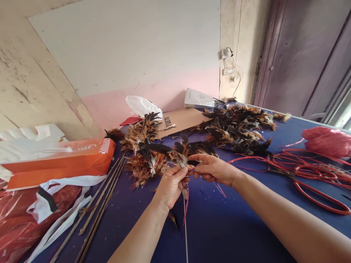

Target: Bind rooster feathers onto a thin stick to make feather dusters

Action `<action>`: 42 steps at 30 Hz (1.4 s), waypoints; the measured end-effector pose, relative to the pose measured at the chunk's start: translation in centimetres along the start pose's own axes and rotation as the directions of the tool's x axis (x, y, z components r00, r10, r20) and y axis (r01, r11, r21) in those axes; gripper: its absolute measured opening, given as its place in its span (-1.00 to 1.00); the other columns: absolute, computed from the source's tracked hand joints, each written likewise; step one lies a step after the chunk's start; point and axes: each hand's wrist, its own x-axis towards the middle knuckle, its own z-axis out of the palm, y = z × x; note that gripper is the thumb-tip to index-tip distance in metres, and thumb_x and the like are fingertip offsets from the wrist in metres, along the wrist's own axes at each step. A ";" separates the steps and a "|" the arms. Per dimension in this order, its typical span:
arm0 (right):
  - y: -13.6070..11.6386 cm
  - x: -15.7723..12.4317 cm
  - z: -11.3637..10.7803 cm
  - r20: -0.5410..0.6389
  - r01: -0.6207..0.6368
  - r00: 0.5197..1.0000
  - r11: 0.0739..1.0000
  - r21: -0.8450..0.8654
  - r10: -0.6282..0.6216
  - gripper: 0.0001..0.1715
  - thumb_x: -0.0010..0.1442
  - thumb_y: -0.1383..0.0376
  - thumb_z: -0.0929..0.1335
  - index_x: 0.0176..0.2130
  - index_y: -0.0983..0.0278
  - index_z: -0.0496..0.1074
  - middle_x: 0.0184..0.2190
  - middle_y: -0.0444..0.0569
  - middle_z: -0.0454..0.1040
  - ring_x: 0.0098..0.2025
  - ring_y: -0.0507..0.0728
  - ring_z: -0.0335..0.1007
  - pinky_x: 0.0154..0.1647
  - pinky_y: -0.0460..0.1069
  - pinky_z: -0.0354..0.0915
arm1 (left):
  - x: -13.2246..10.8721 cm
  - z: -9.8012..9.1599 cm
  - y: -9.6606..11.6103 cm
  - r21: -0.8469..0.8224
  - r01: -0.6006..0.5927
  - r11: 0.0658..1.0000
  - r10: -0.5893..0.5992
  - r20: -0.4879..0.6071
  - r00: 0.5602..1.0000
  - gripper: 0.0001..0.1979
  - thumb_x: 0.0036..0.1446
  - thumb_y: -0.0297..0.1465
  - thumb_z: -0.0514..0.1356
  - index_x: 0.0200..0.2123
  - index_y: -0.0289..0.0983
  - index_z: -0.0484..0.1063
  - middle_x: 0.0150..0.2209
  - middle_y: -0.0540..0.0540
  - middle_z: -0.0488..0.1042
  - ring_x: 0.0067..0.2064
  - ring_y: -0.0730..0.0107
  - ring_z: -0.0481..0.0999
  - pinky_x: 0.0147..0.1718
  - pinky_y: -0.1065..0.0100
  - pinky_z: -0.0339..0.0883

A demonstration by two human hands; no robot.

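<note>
A bunch of brown and black feathers (179,153) with pale fluffy bases stands between my two hands. My left hand (172,182) is closed around its base, thumb pressed on top. From the right, my right hand (211,168) meets it, fingers bent together at the feather bases; what it pinches is too small to make out. Pink strands (186,208) hang below my left hand. More feather bunches (145,164) lie just left of and behind the hands, and a dark pile of feathers (236,128) is at the back right.
Red-handled scissors (320,199) and tangled pink string (315,164) lie on the right, before a pink bundle (327,140). Thin sticks (101,206), an orange bag (90,157) and red plastic (16,219) occupy the left. Cardboard (183,120) and a white box (199,98) are at the back.
</note>
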 end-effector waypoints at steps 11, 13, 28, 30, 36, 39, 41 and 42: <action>0.7 0.3 -0.1 0.000 -0.020 1.000 0.999 -0.030 0.020 -0.57 -0.01 0.27 0.34 -0.10 0.28 0.26 -0.53 -0.14 0.40 -0.71 -0.16 -0.02 -0.74 -0.21 -0.14 | 0.1 0.0 0.0 -0.051 -0.017 0.999 0.017 -0.007 1.000 -0.89 -0.08 -0.45 0.25 -0.41 -0.37 0.52 -0.42 -0.09 0.51 -0.39 0.55 0.45 -0.36 0.55 0.32; 0.5 0.3 -0.5 -0.009 -0.067 0.998 0.989 -0.130 0.066 -0.65 -0.02 0.23 0.34 -0.19 0.30 0.34 -0.56 -0.15 0.38 -0.72 -0.16 -0.05 -0.76 -0.20 -0.18 | 0.3 -0.3 0.1 -0.046 -0.028 0.999 0.026 -0.036 0.999 -0.90 -0.09 -0.45 0.26 -0.43 -0.36 0.52 -0.41 -0.09 0.51 -0.39 0.55 0.45 -0.34 0.55 0.33; 0.5 0.7 -1.1 -0.218 -0.007 0.952 0.693 -0.721 -0.217 -0.75 -0.05 0.22 0.29 -0.47 0.31 0.50 -0.61 -0.13 0.41 -0.57 -0.03 0.23 -0.56 -0.15 0.12 | 0.0 -0.3 0.5 0.229 -0.050 0.972 0.056 -0.023 0.998 -0.76 -0.10 -0.34 0.25 -0.32 -0.32 0.51 -0.04 -0.20 0.40 -0.36 0.45 0.47 -0.43 0.46 0.35; 0.4 0.6 -0.7 -0.188 0.011 0.954 0.657 -0.754 -0.232 -0.74 -0.04 0.21 0.28 -0.46 0.30 0.50 -0.63 -0.14 0.40 -0.58 -0.03 0.22 -0.58 -0.15 0.11 | 0.0 -0.2 0.3 0.253 -0.007 0.967 0.009 -0.004 1.000 -0.76 -0.10 -0.32 0.25 -0.33 -0.33 0.51 -0.11 -0.20 0.45 -0.33 0.39 0.49 -0.42 0.45 0.35; 0.4 0.3 -0.2 -0.153 0.052 0.944 0.587 -0.808 -0.294 -0.76 -0.05 0.26 0.28 -0.46 0.29 0.51 -0.61 -0.15 0.43 -0.55 -0.03 0.24 -0.55 -0.16 0.12 | 0.1 0.1 -0.3 0.307 0.086 0.948 -0.069 -0.067 0.995 -0.76 -0.09 -0.31 0.25 -0.38 -0.38 0.50 -0.37 -0.19 0.54 -0.34 0.33 0.51 -0.39 0.43 0.37; 0.4 0.3 -0.3 -0.153 0.047 0.946 0.589 -0.807 -0.285 -0.78 -0.07 0.29 0.28 -0.47 0.29 0.51 -0.61 -0.15 0.44 -0.55 -0.03 0.24 -0.55 -0.16 0.12 | 0.1 0.1 -0.4 0.325 0.100 0.940 -0.066 -0.113 0.991 -0.78 -0.10 -0.32 0.25 -0.43 -0.39 0.50 -0.46 -0.16 0.54 -0.40 0.37 0.51 -0.43 0.45 0.37; 0.3 0.3 -0.5 -0.145 0.042 0.953 0.588 -0.808 -0.266 -0.78 -0.07 0.29 0.28 -0.47 0.29 0.51 -0.62 -0.15 0.43 -0.56 -0.03 0.23 -0.56 -0.16 0.12 | 0.2 0.1 -0.3 0.325 0.103 0.940 -0.060 -0.140 0.988 -0.80 -0.12 -0.34 0.26 -0.46 -0.38 0.50 -0.49 -0.14 0.53 -0.44 0.40 0.51 -0.45 0.46 0.36; 0.2 0.3 -0.5 -0.141 0.039 0.956 0.587 -0.809 -0.258 -0.78 -0.07 0.29 0.28 -0.46 0.29 0.51 -0.62 -0.15 0.43 -0.57 -0.03 0.24 -0.56 -0.15 0.12 | 0.2 0.1 -0.3 0.323 0.105 0.941 -0.059 -0.151 0.987 -0.82 -0.12 -0.34 0.26 -0.47 -0.38 0.50 -0.50 -0.14 0.53 -0.46 0.41 0.50 -0.46 0.47 0.36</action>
